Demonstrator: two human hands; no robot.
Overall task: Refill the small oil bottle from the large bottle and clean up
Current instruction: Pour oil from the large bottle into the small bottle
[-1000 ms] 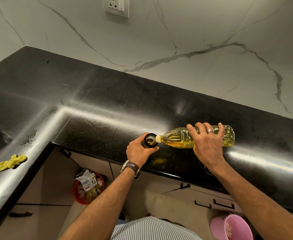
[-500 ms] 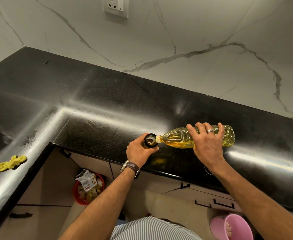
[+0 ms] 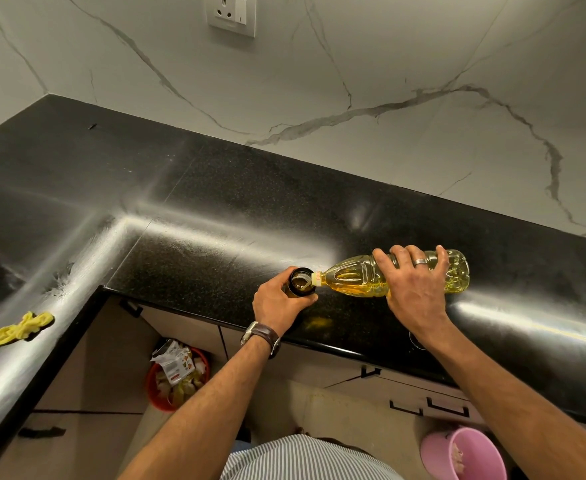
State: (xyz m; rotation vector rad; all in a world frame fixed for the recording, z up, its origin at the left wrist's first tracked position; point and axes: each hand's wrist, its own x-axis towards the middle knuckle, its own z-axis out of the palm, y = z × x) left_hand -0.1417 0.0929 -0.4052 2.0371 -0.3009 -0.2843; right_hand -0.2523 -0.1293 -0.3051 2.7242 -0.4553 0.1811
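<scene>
The person is wearing a watch [image 3: 261, 336] with a brown leather strap on the left wrist, a silver ring [image 3: 420, 261] on the right hand [image 3: 414, 289], and a grey-and-white striped shirt [image 3: 305, 459]; both forearms are showing bare.

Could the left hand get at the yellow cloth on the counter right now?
Probably not yet: the left hand grips the small bottle under the pouring large bottle. The cloth lies well off to the left, nothing blocking it.

The large bottle [image 3: 361, 277], clear plastic with yellow oil, lies tipped nearly level above the black counter. Its neck meets the open mouth of the small bottle [image 3: 301, 283], dark and upright near the counter's front edge.
</scene>
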